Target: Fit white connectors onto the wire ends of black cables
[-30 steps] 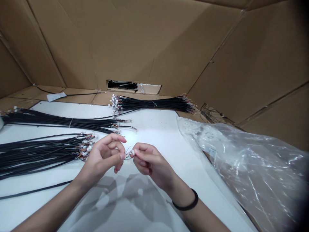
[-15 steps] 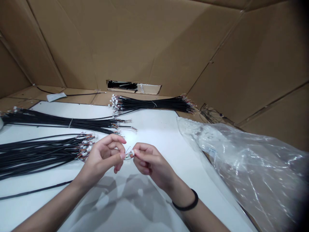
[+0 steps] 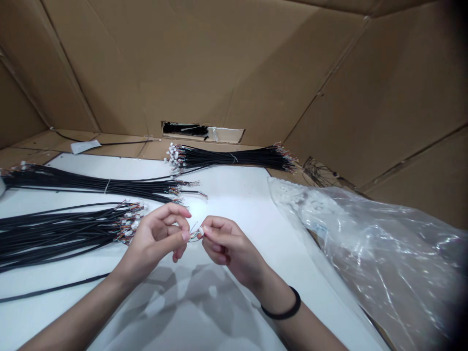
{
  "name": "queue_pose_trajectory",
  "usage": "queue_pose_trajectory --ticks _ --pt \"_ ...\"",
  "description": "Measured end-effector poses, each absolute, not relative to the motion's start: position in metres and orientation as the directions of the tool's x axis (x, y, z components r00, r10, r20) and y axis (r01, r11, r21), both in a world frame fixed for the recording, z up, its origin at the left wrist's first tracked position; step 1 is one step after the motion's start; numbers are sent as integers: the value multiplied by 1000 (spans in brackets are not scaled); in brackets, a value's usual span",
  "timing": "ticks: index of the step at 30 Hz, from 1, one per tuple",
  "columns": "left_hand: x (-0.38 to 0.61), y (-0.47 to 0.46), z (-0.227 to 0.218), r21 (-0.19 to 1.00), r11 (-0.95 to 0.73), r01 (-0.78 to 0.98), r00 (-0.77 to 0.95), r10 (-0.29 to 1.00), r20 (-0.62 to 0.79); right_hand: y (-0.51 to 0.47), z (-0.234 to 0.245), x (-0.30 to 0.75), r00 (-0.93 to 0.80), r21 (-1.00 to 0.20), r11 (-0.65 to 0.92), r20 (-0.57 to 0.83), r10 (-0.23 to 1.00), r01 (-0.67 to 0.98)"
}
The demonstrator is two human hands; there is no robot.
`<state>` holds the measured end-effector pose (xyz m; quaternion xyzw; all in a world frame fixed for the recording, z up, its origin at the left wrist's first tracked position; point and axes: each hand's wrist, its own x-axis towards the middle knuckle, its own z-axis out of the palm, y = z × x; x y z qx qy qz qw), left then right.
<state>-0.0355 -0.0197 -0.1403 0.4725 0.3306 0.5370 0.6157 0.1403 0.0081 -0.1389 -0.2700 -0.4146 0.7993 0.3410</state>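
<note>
Thin coloured wires point(image 3: 194, 235) run between my two hands above the white table. My left hand point(image 3: 161, 234) pinches them between thumb and fingertips, its index finger raised. A small white connector point(image 3: 201, 231) sits at the wires' end, closed between the thumb and forefinger of my right hand point(image 3: 227, 241). One loose dark wire sticks up from the group. A black cable point(image 3: 54, 287) runs in from the left and passes behind my left forearm; whether it joins these wires is hidden. Beside my left hand lies a pile of black cables point(image 3: 62, 234) with white connectors.
Two tied bundles of black cables, one at left point(image 3: 106, 186) and one at the back point(image 3: 234, 157), lie on the table point(image 3: 234, 195). A clear plastic bag point(image 3: 365, 243) with white pieces covers the right side. Cardboard walls point(image 3: 219, 63) stand behind.
</note>
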Motion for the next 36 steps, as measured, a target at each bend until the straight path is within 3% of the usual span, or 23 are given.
queue_pose_trajectory --ticks 19,22,25,30,33,36 --pt "-35 -19 -139 960 -40 -277 113 991 74 9 -139 139 -605 -845 -424 -157 780 -326" --pt "-35 -20 -140 968 -110 -225 89 987 133 9 -140 139 -595 -848 -422 -167 786 -320" --pt "-34 -23 -139 968 -249 -28 72 965 250 9 -140 139 -584 -849 -427 -184 791 -311" --pt "-28 -28 -137 747 -535 394 100 833 544 9 -139 139 -559 -847 -435 -211 802 -304" --pt "-26 -28 -139 596 -622 509 133 740 659 9 -139 139 -549 -849 -436 -222 806 -297" --pt "-26 -28 -142 541 -642 544 154 710 687 9 -139 139 -547 -853 -428 -214 809 -299"
